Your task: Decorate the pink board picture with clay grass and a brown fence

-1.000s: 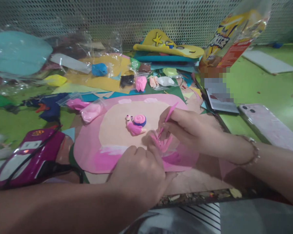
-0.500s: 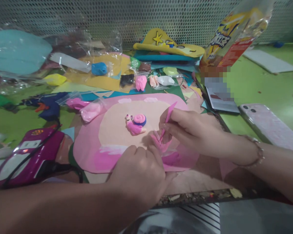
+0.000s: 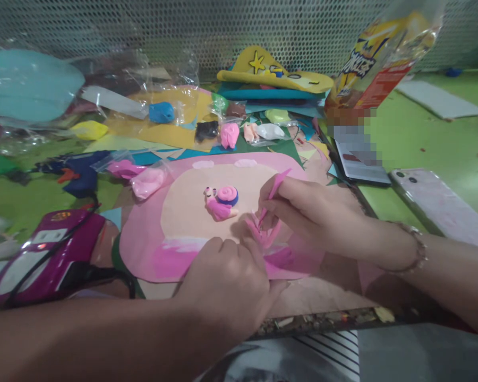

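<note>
My right hand (image 3: 306,207) is closed in a pinch round a thin pink tool (image 3: 279,183), its lower end down in a pink clay piece (image 3: 266,237). My left hand (image 3: 227,276) rests closed on the lower part of the pink paper (image 3: 139,233), its fingertips hidden beside the clay piece. What the left fingers hold, if anything, cannot be seen. A clay snail (image 3: 222,202) with a pink spiral shell and blue rim lies left of the clay piece, on the cream middle of the paper.
Wrapped clay lumps (image 3: 230,135) and coloured paper lie behind the sheet. A magenta device (image 3: 50,252) with a black cable sits at left. At right are a phone (image 3: 442,207), a snack bag (image 3: 382,58) and a white board (image 3: 440,99).
The pink tool and my right fingers have shifted very slightly at the clay piece. My left hand stays in place.
</note>
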Motion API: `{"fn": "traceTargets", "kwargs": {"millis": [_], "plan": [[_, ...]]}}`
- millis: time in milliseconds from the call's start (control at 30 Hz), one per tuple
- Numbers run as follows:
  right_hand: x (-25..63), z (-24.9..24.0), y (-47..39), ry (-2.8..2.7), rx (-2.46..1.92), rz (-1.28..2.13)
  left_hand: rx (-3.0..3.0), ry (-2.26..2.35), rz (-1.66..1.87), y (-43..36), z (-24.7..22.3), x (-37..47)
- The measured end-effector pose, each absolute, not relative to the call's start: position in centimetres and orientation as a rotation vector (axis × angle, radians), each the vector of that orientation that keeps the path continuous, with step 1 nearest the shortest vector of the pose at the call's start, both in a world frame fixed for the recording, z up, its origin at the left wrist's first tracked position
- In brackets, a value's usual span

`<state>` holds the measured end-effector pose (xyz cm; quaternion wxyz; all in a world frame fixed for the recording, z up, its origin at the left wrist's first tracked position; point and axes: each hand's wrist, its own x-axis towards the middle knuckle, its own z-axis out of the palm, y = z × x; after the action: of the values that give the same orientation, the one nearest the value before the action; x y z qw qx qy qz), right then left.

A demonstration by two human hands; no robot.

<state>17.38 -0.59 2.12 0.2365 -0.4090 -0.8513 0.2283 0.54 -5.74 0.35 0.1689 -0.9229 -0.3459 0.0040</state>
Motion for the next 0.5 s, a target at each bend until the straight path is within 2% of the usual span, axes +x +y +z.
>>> {"fn": "traceTargets", "kwargs": {"millis": [300, 500], "plan": [[17.26, 1.91, -0.50, -2.278, -1.136, 0.688, -2.591, -1.028, 0.061, -5.92, 0.29, 0.51], [17.26, 1.48, -0.37, -2.141, -1.035, 0.916, -2.562, -0.939, -0.069, -6.39, 0.17, 0.45]]}}
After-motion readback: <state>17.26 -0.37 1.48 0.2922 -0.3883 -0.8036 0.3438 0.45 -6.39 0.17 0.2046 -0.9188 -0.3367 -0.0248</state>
